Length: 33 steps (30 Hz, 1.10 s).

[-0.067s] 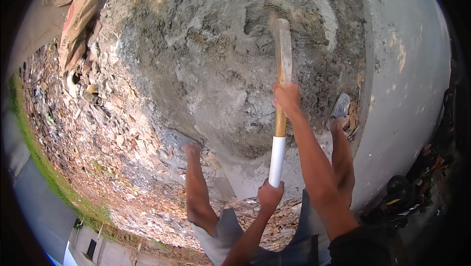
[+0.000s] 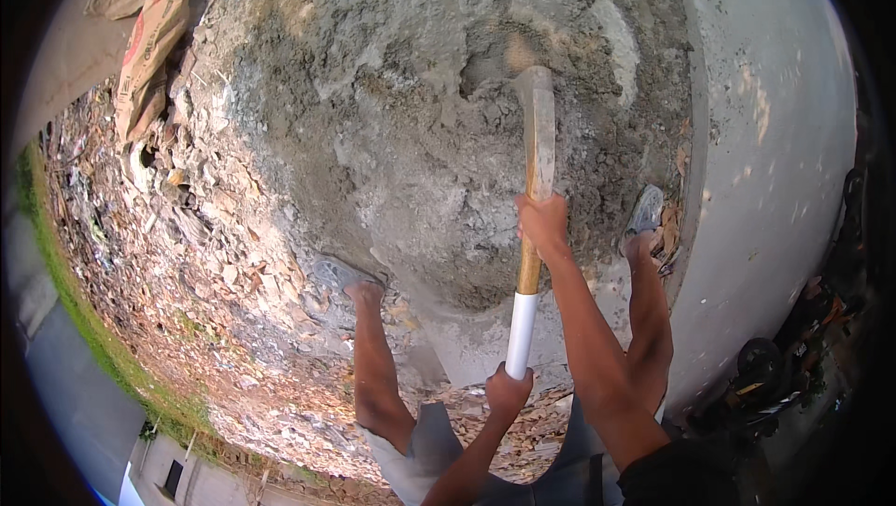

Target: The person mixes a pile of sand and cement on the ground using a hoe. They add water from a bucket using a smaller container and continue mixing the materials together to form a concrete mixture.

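A long-handled shovel [image 2: 540, 137] stands over the grey mortar mix [image 2: 401, 170]. Its handle is wood, with a metal socket at the far end and a white sleeve [image 2: 523, 329] at the near end. My right hand [image 2: 543, 222] is closed round the wooden part. Lower down, the fingers of my left hand [image 2: 509, 391] wrap the end of the white sleeve. The blade lies at the edge of a hollow [image 2: 485, 67] in the mix; most of its shape is hidden or blurred.
My feet straddle the mix, the left shoe [image 2: 342, 274] near rubble [image 2: 224, 254], the right shoe [image 2: 646, 209] near dry leaves. A smooth concrete surface [image 2: 765, 179] runs along the right. Brown paper sacks [image 2: 149, 44] lie at far left. Dark clutter [image 2: 756, 361] sits at lower right.
The shovel has come back toward me, both hands lowering with it. They keep their grip. A brownish patch of the blade now shows beyond the socket.
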Tool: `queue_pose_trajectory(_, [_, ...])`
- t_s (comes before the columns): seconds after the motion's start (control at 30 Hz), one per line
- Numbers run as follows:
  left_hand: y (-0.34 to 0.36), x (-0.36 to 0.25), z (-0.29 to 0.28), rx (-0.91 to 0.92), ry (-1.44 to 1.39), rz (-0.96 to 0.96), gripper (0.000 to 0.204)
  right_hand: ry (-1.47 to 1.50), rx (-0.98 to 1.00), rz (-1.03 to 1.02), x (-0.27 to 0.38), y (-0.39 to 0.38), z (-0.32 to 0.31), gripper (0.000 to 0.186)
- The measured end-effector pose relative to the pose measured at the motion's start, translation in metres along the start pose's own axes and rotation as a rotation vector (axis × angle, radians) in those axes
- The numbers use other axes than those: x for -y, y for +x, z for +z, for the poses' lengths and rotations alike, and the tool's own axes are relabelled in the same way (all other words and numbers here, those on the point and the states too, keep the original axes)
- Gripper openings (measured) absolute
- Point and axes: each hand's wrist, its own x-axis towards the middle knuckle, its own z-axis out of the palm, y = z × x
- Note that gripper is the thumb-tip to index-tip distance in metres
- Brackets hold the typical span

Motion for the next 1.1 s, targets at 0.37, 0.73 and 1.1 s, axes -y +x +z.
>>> queue_pose_trajectory(0.37, [0.110, -0.142, -0.013, -0.128, 0.000, 0.431, 0.037, 0.515, -0.160, -0.177, 0.107, 0.116, -0.131, 0.018])
queue_pose_trajectory(0.73, [-0.001, -0.001, 0.036, 0.067, 0.003, 0.436, 0.039, 0.749, -0.158, -0.085, 0.003, -0.009, -0.153, 0.008])
queue_pose_trajectory(1.1, [-0.013, 0.038, -0.037, -0.026, 0.323, 0.153, 0.044, 0.822, 0.044, 0.276, -0.045, 0.017, -0.042, 0.016])
